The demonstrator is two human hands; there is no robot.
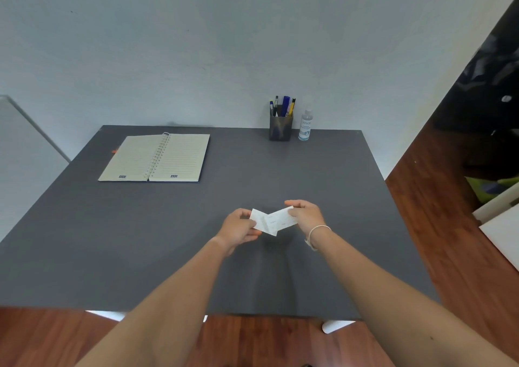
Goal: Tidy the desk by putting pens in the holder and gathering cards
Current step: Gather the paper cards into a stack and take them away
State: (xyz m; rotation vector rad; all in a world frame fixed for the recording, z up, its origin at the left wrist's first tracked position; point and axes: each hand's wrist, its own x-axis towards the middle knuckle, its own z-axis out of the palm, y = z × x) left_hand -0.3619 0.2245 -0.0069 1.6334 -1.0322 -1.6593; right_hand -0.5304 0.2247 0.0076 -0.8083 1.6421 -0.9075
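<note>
cards point(273, 222): 2 | pens point(282, 106): about 5 | holder point(280, 128): 1 | notebook point(155, 158): 1 | bottle point(305, 125): 1

Soft, even, cool light; faint shadow on desk point(280, 170) at centre frame, under hands. Wide-angle bend at edges. Dark, blurred upper right. No glare.

Both your arms reach forward over the desk point(309, 170), forearms bare and angled in toward each other, hands meeting around the middle of the surface. Your left hand point(238, 229) pinches the left end of the cards point(273, 222), fingers curled, thumb on top. Your right hand point(306, 215) grips the right end, knuckles up. There's a thin white band point(318, 233) round your right wrist.
</note>
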